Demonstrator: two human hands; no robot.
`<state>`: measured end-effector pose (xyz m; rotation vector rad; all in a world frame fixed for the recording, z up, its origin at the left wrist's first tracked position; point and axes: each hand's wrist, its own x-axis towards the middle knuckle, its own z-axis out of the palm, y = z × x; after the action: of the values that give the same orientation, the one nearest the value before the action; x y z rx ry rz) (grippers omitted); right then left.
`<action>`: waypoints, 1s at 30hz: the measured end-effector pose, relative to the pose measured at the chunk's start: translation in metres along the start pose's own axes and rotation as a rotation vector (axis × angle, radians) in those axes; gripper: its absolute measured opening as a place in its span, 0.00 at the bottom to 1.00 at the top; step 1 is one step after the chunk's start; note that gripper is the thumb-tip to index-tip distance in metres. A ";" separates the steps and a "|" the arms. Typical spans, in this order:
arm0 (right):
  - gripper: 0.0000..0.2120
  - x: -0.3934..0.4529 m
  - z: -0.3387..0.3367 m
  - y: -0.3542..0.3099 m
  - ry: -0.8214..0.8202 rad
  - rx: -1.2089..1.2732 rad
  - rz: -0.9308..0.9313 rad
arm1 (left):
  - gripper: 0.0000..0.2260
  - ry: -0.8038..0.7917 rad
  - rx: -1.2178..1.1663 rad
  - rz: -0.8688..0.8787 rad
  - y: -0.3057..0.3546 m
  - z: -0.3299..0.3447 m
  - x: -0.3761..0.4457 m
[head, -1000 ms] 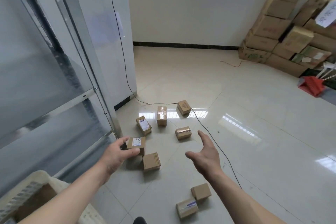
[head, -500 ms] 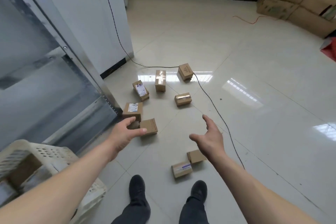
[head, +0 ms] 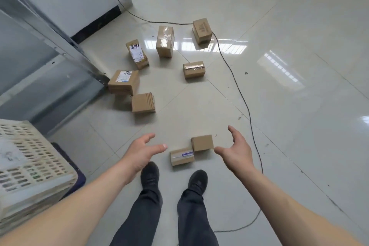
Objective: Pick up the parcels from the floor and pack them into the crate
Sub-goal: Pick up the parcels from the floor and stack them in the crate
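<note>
While both arms reach down | left hand (head: pixel 140 151) spread, empty | right hand (head: pixel 235 151) spread, empty | labelled parcel (head: pixel 181 157), plain parcel (head: pixel 202 142) touching, 12 o'clock of shoes (head: pixel 150 175)

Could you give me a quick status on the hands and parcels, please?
Both hands, left and right, open, holding nothing. Eight parcels on floor; nearest pair between hands. Black cable runs alongside.

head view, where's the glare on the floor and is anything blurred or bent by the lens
Head view: bright window reflections glare on the glossy floor beside the far taped parcel and the parcel on the black cable; the white crate at the left edge looks smeared; the wide lens bends the metal rack frame and stretches both forearms.
</note>
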<state>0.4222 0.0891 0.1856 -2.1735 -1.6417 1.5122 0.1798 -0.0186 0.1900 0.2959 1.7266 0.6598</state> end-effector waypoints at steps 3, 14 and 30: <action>0.39 0.045 0.018 0.041 -0.018 -0.023 0.036 | 0.32 -0.029 0.036 -0.057 -0.030 0.034 0.049; 0.38 0.235 0.143 0.189 -0.070 -0.099 0.106 | 0.30 -0.110 0.111 -0.215 -0.156 0.128 0.287; 0.21 0.349 0.207 0.265 0.040 0.038 0.179 | 0.12 -0.148 0.055 -0.137 -0.198 0.195 0.420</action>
<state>0.4613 0.1299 -0.2960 -2.3696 -1.4279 1.5165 0.2844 0.0953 -0.2893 0.2558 1.6092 0.4800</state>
